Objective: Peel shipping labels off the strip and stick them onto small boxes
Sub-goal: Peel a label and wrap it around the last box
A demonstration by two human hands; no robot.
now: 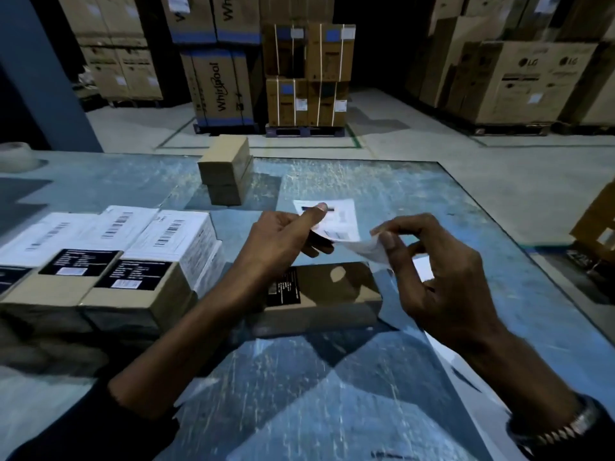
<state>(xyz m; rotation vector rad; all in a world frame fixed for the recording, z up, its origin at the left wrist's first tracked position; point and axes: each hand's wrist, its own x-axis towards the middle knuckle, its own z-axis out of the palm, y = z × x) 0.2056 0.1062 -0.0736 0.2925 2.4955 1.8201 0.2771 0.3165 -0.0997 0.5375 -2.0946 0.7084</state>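
My left hand (283, 239) pinches a white shipping label (339, 217) by its left edge, thumb on top, holding it up over the blue table (332, 394). My right hand (436, 277) pinches the curled white backing strip (369, 249) at the label's lower right corner; the two papers are partly separated. Directly under my hands lies a small brown box (332, 291) with a black sticker on top and no white label on it. To the left stand several small boxes (143, 261) with white barcode labels stuck on.
Two stacked plain brown boxes (226, 174) sit further back on the table. A roll of tape (15, 156) lies at the far left edge. Beyond the table, large appliance cartons on pallets (306, 74) fill the warehouse floor. More white paper (422, 267) lies under my right hand.
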